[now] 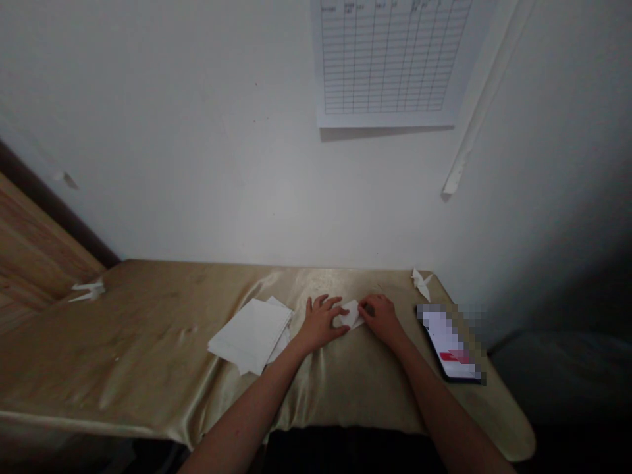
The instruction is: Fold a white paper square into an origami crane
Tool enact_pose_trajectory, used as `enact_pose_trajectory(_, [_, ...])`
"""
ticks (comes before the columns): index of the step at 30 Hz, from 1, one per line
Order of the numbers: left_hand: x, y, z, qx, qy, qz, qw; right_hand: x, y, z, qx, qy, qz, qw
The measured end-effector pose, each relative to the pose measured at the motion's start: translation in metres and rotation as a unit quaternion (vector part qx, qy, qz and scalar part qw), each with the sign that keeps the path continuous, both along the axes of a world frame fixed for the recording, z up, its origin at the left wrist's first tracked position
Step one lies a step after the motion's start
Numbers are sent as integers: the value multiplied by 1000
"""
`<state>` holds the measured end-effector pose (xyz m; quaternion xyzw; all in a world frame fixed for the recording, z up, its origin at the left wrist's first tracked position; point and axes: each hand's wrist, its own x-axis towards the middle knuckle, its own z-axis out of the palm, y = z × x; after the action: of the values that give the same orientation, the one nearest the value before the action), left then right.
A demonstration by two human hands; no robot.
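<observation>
A small folded piece of white paper [351,315] lies on the satin-covered table [148,342] between my hands. My left hand [322,322] presses the paper's left end, with its fingers spread. My right hand [379,317] holds down the right end, its fingers curled over the fold. Part of the paper is hidden under both hands. A stack of loose white paper sheets [249,336] lies just left of my left hand. A black smartphone [448,343], its screen blurred, lies to the right of my right hand.
A white paper crane [421,284] sits at the table's far right corner, and another [87,291] lies at the far left. A printed grid chart [388,56] hangs on the white wall behind. A wooden surface [29,250] adjoins the table's left side.
</observation>
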<state>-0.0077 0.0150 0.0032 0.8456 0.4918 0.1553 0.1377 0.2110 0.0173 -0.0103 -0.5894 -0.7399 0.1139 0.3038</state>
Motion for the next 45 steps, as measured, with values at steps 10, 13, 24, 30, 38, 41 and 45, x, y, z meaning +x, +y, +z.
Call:
enact_pose_trajectory(10, [1, 0, 4, -13, 2, 5, 1000, -14, 3, -3, 1, -88, -32, 996])
enact_pose_trajectory(13, [1, 0, 3, -8, -3, 4, 1000, -17, 1, -3, 2, -106, -46, 993])
enact_pose_trajectory(24, [2, 4, 3, -20, -29, 28, 999, -21, -1, -5, 23, -125, -64, 990])
enact_pose_trajectory(30, [4, 4, 2, -19, -34, 37, 999, -22, -2, -4, 20, -129, -70, 989])
enact_pose_trajectory(38, [3, 6, 1, -24, -30, 35, 999, -24, -4, -1, 7, -128, -82, 988])
enact_pose_trajectory(41, [2, 7, 1, -33, -23, 28, 999, -24, -6, 0, -1, -127, -86, 988])
enact_pose_trajectory(45, [3, 5, 3, -35, -14, 23, 999, -25, -7, 3, -12, -135, -93, 986])
